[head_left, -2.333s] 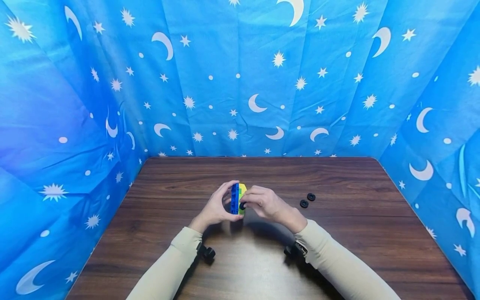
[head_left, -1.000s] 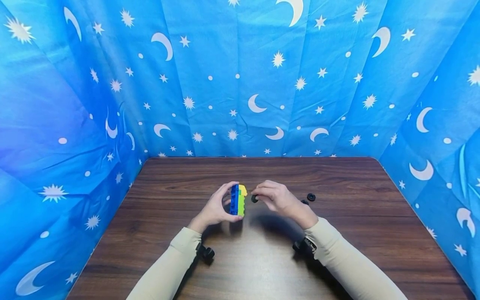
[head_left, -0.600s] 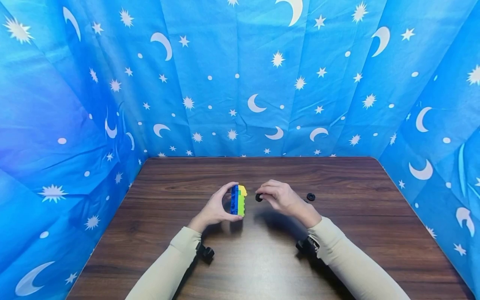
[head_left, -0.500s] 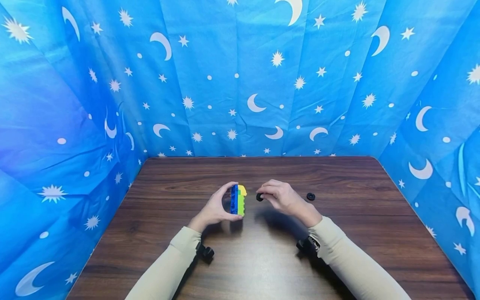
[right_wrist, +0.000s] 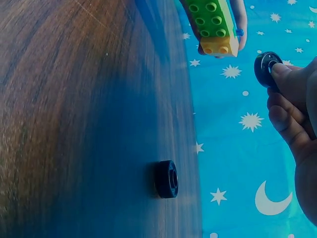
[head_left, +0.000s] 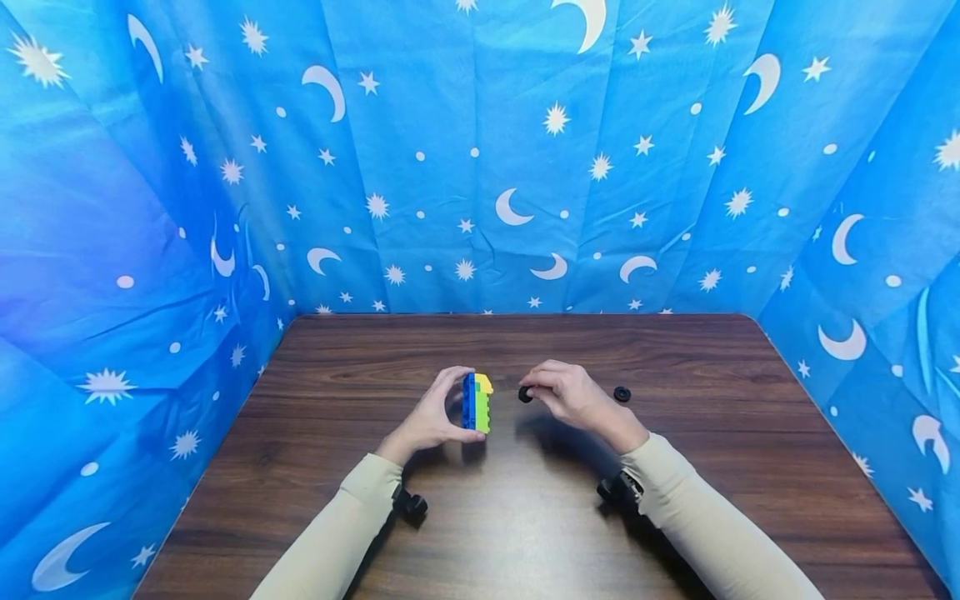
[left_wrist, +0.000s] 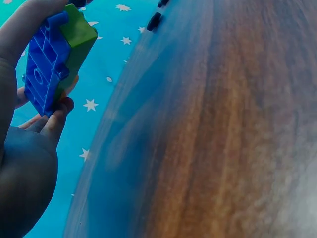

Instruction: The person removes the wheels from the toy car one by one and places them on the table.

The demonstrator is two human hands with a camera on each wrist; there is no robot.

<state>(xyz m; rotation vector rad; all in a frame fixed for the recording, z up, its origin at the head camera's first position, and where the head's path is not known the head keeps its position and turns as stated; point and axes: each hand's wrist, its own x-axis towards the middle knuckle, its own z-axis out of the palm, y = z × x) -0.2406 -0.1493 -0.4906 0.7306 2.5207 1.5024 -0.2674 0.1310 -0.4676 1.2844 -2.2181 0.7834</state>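
A toy car body (head_left: 481,404) of blue, lime green and yellow building bricks stands on end in my left hand (head_left: 432,417), gripped between thumb and fingers above the table. Its blue base (left_wrist: 42,67) has small round pegs on its sides, as the left wrist view shows. Studs (right_wrist: 211,20) on the green bricks face my right hand. To the right of the body, my right hand (head_left: 573,400) pinches a black toy wheel (head_left: 525,394) between thumb and fingers. The wheel (right_wrist: 266,69) is apart from the body, and its hub hole is partly covered by the thumb.
A loose black wheel (head_left: 622,394) lies on the dark wooden table (head_left: 360,350) beyond my right wrist. One wheel (right_wrist: 167,179) also shows on the tabletop in the right wrist view. Blue curtains (head_left: 465,208) with stars and moons hang along the back and sides.
My right hand has drawn the wheel away from the car body, to the right. The nearer of two loose wheels is now hidden behind my right hand. The left hand has barely moved.
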